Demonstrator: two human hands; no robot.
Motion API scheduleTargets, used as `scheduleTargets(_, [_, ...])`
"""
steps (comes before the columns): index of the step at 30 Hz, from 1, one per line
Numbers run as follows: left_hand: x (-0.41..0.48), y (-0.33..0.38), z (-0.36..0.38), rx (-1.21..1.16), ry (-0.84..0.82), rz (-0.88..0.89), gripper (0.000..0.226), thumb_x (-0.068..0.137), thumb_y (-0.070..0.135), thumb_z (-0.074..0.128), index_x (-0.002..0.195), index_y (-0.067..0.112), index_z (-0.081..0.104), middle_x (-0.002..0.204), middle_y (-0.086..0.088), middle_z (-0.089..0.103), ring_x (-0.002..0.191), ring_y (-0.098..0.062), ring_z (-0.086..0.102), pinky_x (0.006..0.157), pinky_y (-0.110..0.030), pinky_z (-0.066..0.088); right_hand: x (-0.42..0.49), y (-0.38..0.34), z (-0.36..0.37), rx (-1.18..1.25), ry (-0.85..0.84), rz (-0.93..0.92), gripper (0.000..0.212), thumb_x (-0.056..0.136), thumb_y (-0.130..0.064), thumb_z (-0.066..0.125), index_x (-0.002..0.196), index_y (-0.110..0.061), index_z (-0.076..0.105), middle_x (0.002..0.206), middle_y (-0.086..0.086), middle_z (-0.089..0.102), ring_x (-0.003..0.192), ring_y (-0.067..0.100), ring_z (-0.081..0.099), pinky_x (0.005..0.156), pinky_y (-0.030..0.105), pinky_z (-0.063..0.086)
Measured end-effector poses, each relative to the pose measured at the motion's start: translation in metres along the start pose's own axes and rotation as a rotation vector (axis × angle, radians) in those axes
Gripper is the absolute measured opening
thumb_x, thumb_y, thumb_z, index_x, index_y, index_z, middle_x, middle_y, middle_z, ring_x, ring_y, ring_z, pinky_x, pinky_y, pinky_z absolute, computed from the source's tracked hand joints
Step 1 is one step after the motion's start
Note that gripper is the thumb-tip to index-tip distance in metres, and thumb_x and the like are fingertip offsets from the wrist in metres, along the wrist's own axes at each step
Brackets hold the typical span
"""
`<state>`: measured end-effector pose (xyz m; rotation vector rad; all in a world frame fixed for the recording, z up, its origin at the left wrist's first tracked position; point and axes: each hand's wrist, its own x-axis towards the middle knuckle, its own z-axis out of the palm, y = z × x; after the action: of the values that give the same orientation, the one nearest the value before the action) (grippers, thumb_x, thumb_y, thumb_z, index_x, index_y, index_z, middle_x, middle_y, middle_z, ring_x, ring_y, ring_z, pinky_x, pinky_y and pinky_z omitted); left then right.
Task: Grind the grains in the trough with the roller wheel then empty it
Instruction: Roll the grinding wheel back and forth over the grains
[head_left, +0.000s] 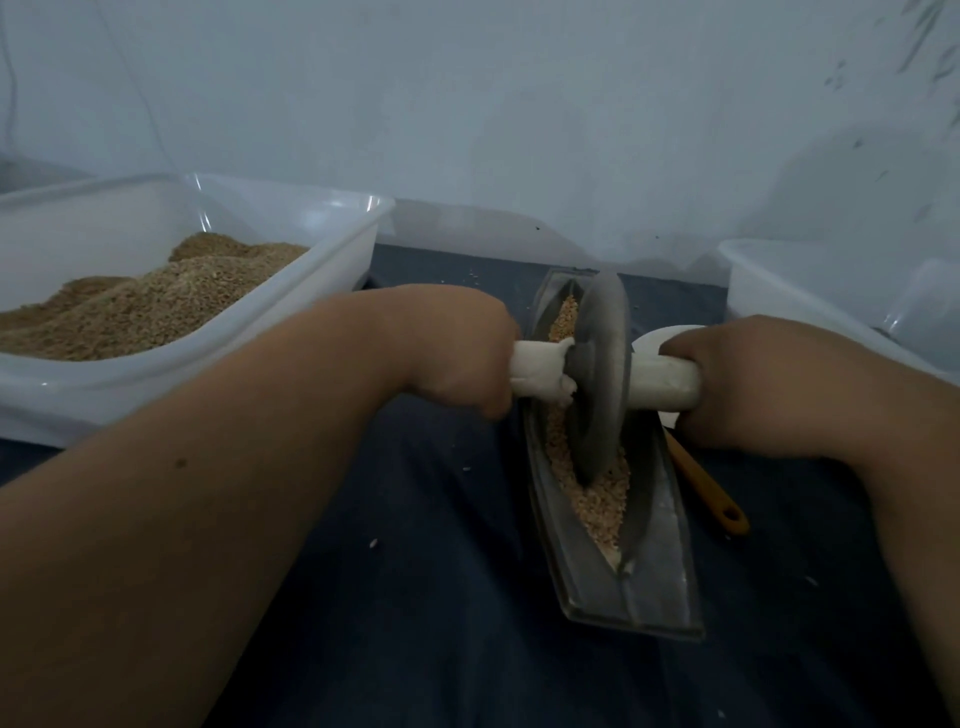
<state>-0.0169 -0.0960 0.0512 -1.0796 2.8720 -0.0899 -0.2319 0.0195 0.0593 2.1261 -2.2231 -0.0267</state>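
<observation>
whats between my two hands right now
The roller wheel, standing in the trough, lies between the left hand and right hand; the head view shows it.

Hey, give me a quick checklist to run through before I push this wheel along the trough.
1. Grip of the left hand on the white wrapped axle: ok.
2. Grip of the right hand on the axle's other end: ok.
3. The grey metal roller wheel seated in the groove of the long grey metal trough: ok.
4. The pale grains lying under and in front of the wheel: ok.
5. The orange-handled scoop outside the trough, off the wheel's track: ok.
6. Grains ground fine enough to empty: cannot tell.
</observation>
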Motion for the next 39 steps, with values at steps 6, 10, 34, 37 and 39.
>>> scheduleTargets(6, [0.019,-0.008,0.009,0.056,0.286,-0.127,0.027,0.073,0.046,0.062,0.096,0.034,0.057,0.072,0.013,0.047,0.068,-0.012,0.048,0.051,-0.024,0.029,0.032,0.008,0.016,-0.19,0.314,0.049,0.017,0.071,-0.029,0.066,0.076,-0.032,0.05,0.066,-0.01,0.051,0.055,0.007,0.042,0.047,0.021,0.028])
scheduleTargets(10, [0.021,-0.007,0.011,0.064,0.32,-0.163,0.026,0.074,0.045,0.061,0.097,0.035,0.056,0.071,0.013,0.047,0.067,-0.012,0.048,0.05,-0.025,0.029,0.035,0.011,0.018,-0.199,0.314,0.054,0.023,0.07,-0.029,0.066,0.069,-0.033,0.044,0.064,-0.012,0.051,0.055,0.004,0.041,0.047,0.02,0.025])
scheduleTargets(34, [0.016,-0.013,0.005,-0.028,0.211,-0.077,0.025,0.068,0.046,0.065,0.086,0.033,0.055,0.074,0.01,0.054,0.065,-0.003,0.048,0.054,-0.026,0.035,0.026,0.012,0.015,-0.11,0.248,0.02,0.016,0.07,-0.033,0.065,0.079,-0.033,0.052,0.069,-0.011,0.054,0.061,0.007,0.049,0.054,0.027,0.045])
scheduleTargets(37, [0.021,-0.015,0.009,-0.011,0.27,-0.116,0.03,0.065,0.048,0.063,0.09,0.033,0.056,0.072,0.012,0.053,0.064,-0.003,0.046,0.055,-0.026,0.037,0.031,0.014,0.017,-0.125,0.26,0.035,0.018,0.068,-0.033,0.066,0.08,-0.034,0.052,0.069,-0.011,0.053,0.061,0.006,0.046,0.05,0.024,0.036])
scheduleTargets(39, [0.021,-0.014,0.009,-0.007,0.274,-0.121,0.031,0.064,0.048,0.063,0.09,0.033,0.057,0.072,0.012,0.053,0.064,-0.003,0.047,0.056,-0.026,0.038,0.031,0.015,0.017,-0.118,0.253,0.033,0.019,0.068,-0.032,0.067,0.079,-0.035,0.051,0.068,-0.012,0.053,0.06,0.005,0.046,0.049,0.023,0.032])
